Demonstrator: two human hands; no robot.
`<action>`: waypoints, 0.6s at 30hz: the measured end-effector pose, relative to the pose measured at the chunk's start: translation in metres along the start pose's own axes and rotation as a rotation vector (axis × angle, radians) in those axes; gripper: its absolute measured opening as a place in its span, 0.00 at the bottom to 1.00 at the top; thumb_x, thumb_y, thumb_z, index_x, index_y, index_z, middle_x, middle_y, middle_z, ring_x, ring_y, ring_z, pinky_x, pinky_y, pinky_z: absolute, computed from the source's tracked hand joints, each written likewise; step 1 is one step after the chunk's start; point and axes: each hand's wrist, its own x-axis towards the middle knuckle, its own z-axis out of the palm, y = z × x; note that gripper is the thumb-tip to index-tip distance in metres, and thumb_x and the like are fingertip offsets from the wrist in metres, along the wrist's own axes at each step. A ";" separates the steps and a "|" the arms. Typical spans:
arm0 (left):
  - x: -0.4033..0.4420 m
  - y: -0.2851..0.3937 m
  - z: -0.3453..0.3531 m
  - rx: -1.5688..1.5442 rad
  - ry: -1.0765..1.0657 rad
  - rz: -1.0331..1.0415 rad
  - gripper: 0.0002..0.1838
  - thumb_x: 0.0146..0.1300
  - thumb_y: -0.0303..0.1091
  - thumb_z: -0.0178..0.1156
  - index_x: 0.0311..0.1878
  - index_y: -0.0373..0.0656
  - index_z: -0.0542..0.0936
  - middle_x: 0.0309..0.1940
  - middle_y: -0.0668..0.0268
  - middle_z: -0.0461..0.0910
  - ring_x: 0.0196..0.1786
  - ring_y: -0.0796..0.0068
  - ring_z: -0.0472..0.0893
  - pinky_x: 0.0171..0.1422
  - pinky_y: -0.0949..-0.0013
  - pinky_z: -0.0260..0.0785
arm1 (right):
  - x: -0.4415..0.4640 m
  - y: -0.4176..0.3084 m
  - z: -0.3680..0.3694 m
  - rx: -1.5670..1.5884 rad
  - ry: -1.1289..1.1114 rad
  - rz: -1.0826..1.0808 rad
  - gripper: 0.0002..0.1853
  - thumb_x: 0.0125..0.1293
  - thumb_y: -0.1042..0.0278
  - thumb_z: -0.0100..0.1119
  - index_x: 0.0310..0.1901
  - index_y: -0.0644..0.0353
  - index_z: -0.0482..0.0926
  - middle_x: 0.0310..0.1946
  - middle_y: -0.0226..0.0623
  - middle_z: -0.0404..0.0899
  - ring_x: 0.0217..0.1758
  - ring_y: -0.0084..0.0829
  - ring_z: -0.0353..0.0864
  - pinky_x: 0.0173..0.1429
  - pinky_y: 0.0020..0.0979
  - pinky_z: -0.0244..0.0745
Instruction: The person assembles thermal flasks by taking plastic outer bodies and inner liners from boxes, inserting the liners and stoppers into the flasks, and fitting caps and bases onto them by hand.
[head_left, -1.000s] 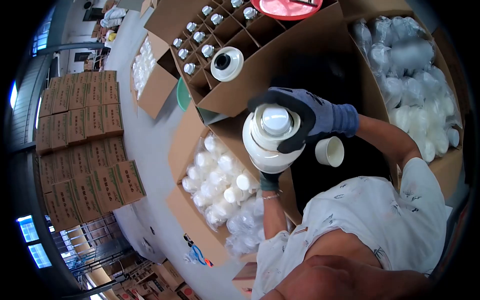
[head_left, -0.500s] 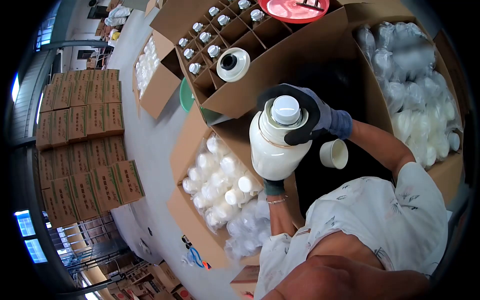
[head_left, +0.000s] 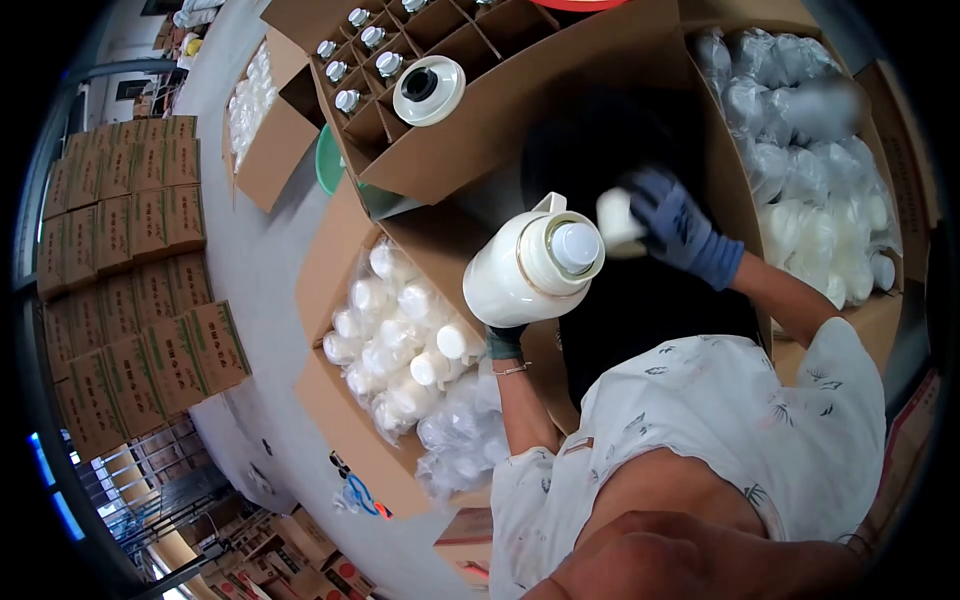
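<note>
My left hand, in a dark glove and mostly hidden behind a cream thermos flask, holds the flask from below. The flask is tilted, its handle pointing up and a pale stopper seated in its mouth. To the right of it, my right hand, in a grey-blue glove, has its fingers closed on a white cup. Motion blurs both hand and cup. The cup's side is close to the flask's neck.
A divided carton holds several flasks, with a cream lid-like part at its near corner. Open cartons hold bagged white cups on the left and bagged items on the right. Blue-handled scissors lie lower left; stacked cartons stand beyond.
My right hand has left the flask's neck and picked up the white cup from my lap. The flask has turned, showing its handle. The view has shifted slightly.
</note>
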 end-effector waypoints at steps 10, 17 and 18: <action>-0.011 0.007 0.015 0.166 0.155 0.112 0.35 0.56 0.43 0.70 0.67 0.51 0.69 0.63 0.61 0.73 0.67 0.59 0.69 0.71 0.56 0.61 | 0.049 -0.056 -0.087 0.344 0.338 -0.169 0.28 0.50 0.57 0.71 0.51 0.60 0.75 0.57 0.52 0.71 0.59 0.52 0.71 0.67 0.51 0.63; -0.011 -0.009 0.021 0.106 0.093 0.085 0.32 0.57 0.41 0.69 0.65 0.50 0.72 0.62 0.58 0.74 0.65 0.57 0.71 0.69 0.55 0.63 | 0.083 -0.009 -0.073 0.404 0.150 -0.351 0.26 0.57 0.57 0.65 0.59 0.50 0.78 0.61 0.44 0.69 0.64 0.49 0.68 0.67 0.47 0.63; -0.010 -0.011 0.022 0.062 0.105 0.037 0.31 0.58 0.40 0.69 0.65 0.48 0.72 0.62 0.57 0.74 0.65 0.56 0.72 0.69 0.55 0.64 | 0.089 -0.008 -0.068 0.435 0.192 -0.384 0.26 0.60 0.55 0.63 0.60 0.52 0.77 0.61 0.43 0.69 0.65 0.47 0.67 0.68 0.46 0.64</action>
